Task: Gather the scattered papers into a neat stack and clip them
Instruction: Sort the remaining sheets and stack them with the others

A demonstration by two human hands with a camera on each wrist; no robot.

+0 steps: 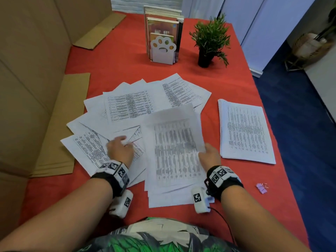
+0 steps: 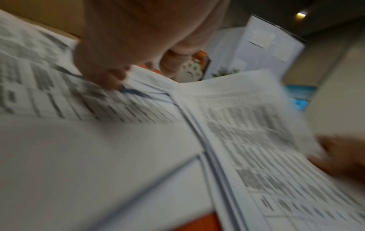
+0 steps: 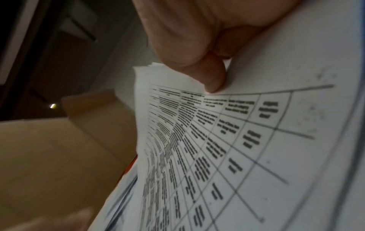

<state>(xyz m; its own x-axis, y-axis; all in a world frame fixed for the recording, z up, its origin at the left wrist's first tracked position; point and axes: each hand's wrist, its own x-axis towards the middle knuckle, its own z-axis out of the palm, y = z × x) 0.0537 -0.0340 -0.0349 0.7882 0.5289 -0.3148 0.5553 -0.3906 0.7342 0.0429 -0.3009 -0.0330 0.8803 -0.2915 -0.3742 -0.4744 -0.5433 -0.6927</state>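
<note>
Held sheaf (image 1: 174, 146) lengthwise toward books

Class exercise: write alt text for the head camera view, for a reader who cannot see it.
On a red table, a person's right hand holds up a bundle of printed sheets while the left hand rests on scattered papers. A neat stack and a purple binder clip lie to the right; books and a potted plant stand behind.

The table (image 1: 227, 84) is red. The papers (image 1: 127, 106) are white with black grids. The plant (image 1: 211, 33) is green in a black pot (image 1: 204, 59). The clip (image 1: 261, 188) is purple.
</note>
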